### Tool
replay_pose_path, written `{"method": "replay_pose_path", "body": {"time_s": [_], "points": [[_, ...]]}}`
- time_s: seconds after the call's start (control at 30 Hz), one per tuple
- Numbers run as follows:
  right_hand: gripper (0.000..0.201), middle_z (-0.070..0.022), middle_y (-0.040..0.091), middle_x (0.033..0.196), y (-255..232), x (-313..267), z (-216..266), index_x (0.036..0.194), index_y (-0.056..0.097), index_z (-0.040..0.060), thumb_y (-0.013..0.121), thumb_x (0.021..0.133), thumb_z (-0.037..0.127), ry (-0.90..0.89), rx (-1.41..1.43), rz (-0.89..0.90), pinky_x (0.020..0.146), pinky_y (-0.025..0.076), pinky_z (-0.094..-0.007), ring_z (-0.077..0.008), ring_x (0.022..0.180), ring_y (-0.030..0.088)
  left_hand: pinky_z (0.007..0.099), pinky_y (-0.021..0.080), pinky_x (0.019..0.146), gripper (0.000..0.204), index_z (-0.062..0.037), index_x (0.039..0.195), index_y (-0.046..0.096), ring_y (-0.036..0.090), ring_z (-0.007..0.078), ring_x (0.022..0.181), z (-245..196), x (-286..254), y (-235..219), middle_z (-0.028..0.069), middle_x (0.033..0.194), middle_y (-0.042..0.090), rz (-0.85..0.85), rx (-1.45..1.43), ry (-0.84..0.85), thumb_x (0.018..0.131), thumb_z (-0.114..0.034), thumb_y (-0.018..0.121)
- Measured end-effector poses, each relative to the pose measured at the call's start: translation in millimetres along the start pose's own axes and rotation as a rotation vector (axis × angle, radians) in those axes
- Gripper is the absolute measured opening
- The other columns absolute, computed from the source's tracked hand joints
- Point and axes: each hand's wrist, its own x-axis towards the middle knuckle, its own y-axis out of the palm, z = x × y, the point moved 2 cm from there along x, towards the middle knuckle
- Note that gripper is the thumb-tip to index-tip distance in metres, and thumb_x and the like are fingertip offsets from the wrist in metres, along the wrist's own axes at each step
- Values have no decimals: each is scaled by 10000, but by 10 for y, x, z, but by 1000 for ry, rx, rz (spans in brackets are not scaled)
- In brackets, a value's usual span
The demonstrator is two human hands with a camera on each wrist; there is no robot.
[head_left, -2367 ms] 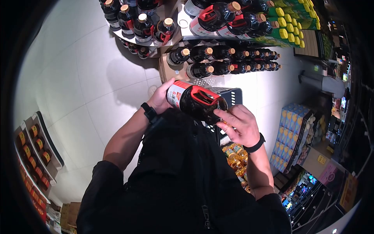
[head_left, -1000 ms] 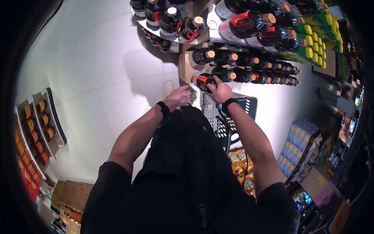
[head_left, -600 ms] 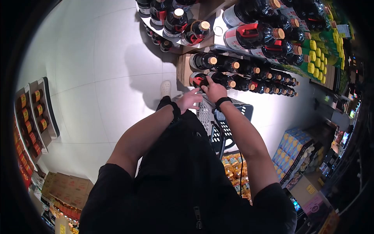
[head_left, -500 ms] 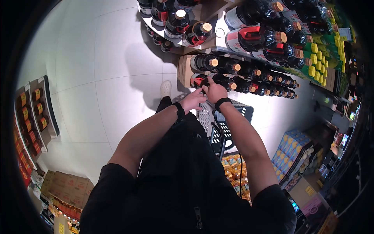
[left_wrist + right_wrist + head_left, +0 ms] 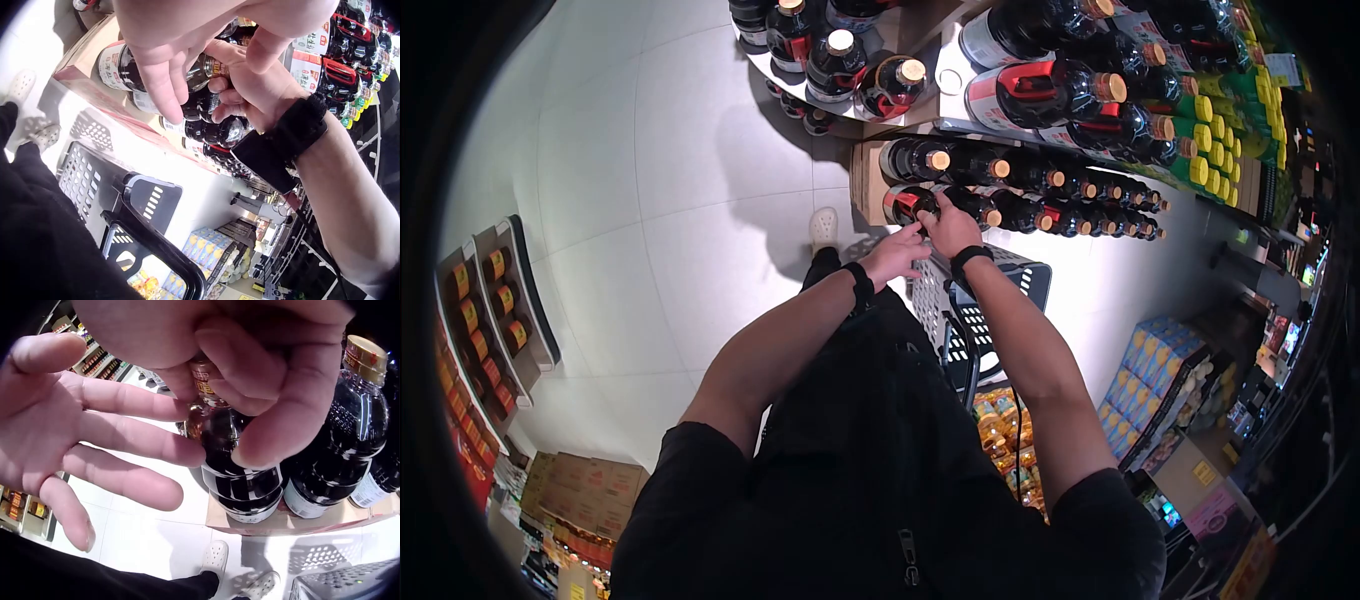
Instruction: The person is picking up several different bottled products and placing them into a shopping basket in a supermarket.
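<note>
A large soy sauce bottle (image 5: pixel 905 204) with a red handle stands at the near corner of the low cardboard display. My right hand (image 5: pixel 953 232) has its fingers curled around the neck, just under the cap, as the right wrist view shows on the same bottle (image 5: pixel 245 490). Beside it, my left hand (image 5: pixel 892 258) is held with fingers extended, their tips right at the bottle's neck. In the right wrist view that left hand (image 5: pixel 53 422) is spread, palm showing. My right hand (image 5: pixel 265 87) partly covers the bottle's top in the left wrist view.
Rows of similar bottles (image 5: pixel 1015 175) fill the low display, with larger ones (image 5: pixel 1040 95) on the shelf above. A shopping cart (image 5: pixel 930 290) stands right of my legs. Yellow oil bottles (image 5: pixel 1005 430) and blue boxed goods (image 5: pixel 1145 365) lie further right; a side shelf (image 5: pixel 505 320) is at left.
Both hands held the bottle near my body; it has gone down and forward onto the low display. The left hand let go, then moved right to the bottle's neck.
</note>
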Motion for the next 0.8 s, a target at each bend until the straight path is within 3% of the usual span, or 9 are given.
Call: {"method": "replay_pose_path", "body": {"time_s": [0.17,0.37,0.53,0.57,0.63,0.77,0.8], "points": [[582,-269,670,939,-123,23,34,1297,520,57,589,853,425,28,10,-24,812,506,-490,-412,915,652,433,481,958,786,-100,1526,100,456,253,1274,-60,54,44,178,1523,261,1,17,21,920,-191,592],[625,-276,666,955,-209,4,-6,1321,498,55,629,813,395,26,80,-58,822,510,-477,-410,923,651,424,486,942,734,-108,1517,160,502,214,1204,-138,73,21,107,1461,387,66,21,48,919,-181,580],[766,-267,669,947,-314,-317,-106,1408,393,62,651,786,426,29,180,-75,821,511,-461,-402,906,655,395,508,888,608,-86,1457,336,526,198,1164,-98,71,-92,74,1357,475,-71,165,-55,918,-207,590],[808,-255,674,929,-334,-406,-170,1430,361,63,658,779,437,32,238,-85,814,512,-455,-396,890,659,395,508,888,608,-86,1457,336,526,198,1164,-109,25,-151,74,1357,475,-65,176,-56,918,-207,590],[707,-152,677,804,-404,-659,-261,1369,462,79,672,783,413,51,298,-180,756,517,-424,-335,785,664,383,508,871,531,-68,1401,425,535,200,1143,-188,-150,-315,77,1350,487,-16,141,-66,920,-224,588],[554,-109,638,727,-392,-1182,-679,1259,577,80,667,801,378,172,418,-239,686,504,-380,-290,696,635,347,535,757,409,-57,1299,502,629,205,919,-101,-402,-889,76,1067,641,-254,229,-116,933,-233,549],[516,-121,644,744,-323,-1303,-842,1233,594,76,662,807,358,171,416,-288,687,501,-378,-292,715,640,343,534,732,407,-59,1304,498,633,199,897,-24,-470,-1163,80,1091,637,-296,256,-129,938,-235,533]]}}
